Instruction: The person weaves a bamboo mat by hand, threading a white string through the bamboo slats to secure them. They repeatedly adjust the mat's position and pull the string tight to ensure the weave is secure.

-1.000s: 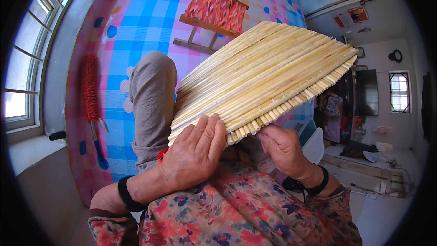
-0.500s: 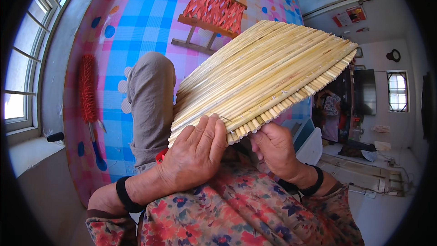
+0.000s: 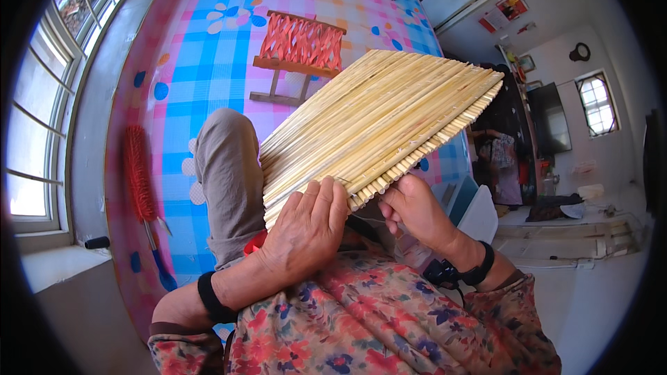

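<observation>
A stiff panel of pale straw stalks [image 3: 368, 118], stitched side by side in layers, slants up across my lap. My left hand [image 3: 306, 226] grips its near corner, fingers together on top and thumb hidden. A thin dark needle-like tip [image 3: 342, 179] shows beside those fingertips. Just under the panel's near right edge, my right hand [image 3: 417, 212] is closed, thumb against bent fingers. Whatever it pinches is too small or hidden to name. Small white stitches run along the panel's right border. Something red [image 3: 256, 242] lies by my left wrist.
A wooden frame wound with red strips [image 3: 300, 45] stands ahead on the checked bed cover [image 3: 208, 62]. At the left lie a red duster [image 3: 139, 173] and a blue-handled tool [image 3: 163, 274]. My raised knee [image 3: 229, 167] is left of the panel; a white bin [image 3: 476, 219] stands right.
The view has shifted, so the bed items sit lower and the panel's far end appears further left. My right hand has drawn slightly away from the panel edge; my left keeps its hold.
</observation>
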{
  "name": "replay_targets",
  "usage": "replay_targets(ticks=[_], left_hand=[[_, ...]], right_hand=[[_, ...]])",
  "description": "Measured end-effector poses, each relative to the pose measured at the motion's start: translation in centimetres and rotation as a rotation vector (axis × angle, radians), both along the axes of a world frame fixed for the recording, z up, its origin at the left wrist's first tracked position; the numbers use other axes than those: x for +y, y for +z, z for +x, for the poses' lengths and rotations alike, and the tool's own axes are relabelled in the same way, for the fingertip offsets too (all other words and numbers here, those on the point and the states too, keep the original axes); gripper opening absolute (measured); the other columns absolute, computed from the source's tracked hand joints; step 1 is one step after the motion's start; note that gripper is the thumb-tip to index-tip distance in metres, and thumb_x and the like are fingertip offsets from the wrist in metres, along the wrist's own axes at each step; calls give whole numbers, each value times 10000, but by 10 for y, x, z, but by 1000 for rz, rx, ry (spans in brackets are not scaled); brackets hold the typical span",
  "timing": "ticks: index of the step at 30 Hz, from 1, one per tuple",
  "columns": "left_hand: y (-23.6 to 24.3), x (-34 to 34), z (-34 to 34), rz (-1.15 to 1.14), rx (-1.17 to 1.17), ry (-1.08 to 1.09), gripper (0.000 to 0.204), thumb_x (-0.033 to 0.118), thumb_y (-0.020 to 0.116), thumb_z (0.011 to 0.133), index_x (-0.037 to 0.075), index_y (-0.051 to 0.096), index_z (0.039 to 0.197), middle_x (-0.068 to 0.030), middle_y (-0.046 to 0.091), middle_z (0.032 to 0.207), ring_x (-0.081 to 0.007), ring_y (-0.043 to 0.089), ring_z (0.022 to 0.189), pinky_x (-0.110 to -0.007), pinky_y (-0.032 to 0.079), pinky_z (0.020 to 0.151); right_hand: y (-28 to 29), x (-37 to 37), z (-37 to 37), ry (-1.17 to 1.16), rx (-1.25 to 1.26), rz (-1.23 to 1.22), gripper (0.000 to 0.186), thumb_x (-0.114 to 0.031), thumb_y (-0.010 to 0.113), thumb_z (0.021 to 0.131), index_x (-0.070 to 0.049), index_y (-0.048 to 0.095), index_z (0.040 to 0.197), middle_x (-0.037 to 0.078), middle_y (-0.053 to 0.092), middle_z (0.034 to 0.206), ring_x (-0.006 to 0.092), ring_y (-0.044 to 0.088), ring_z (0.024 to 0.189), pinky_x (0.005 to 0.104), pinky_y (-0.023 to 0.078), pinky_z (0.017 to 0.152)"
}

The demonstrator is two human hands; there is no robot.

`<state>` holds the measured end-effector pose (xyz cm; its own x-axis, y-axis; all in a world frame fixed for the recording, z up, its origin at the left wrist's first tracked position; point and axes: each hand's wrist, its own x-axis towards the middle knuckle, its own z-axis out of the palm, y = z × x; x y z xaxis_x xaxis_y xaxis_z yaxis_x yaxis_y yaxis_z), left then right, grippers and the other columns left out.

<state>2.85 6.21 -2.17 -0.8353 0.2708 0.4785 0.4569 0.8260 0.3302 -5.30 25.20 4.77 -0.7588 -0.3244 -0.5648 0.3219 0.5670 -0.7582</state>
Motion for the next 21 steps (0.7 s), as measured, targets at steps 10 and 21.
replay_targets(ticks=[10, 21], left_hand=[[0, -3, -2, -111, 10, -23, 443, 103, 586, 888, -137, 495, 1249, -273, 605, 1199, -354, 629, 1079, -406, 495, 829], [-3, -3, -6, -120, 110, -2, 413, 133, 568, 868, -137, 533, 1179, -270, 615, 1120, -330, 639, 973, -369, 502, 765]], right_hand=[[-7, -2, 0, -166, -163, -188, 140, -169, 526, 1028, -43, 589, 1025, -10, 504, 720, 58, 433, 561, 217, 429, 483], [-16, -16, 7, -338, -278, -508, 130, -158, 512, 1030, -54, 586, 1006, 4, 504, 730, 82, 421, 567, 280, 415, 496]])
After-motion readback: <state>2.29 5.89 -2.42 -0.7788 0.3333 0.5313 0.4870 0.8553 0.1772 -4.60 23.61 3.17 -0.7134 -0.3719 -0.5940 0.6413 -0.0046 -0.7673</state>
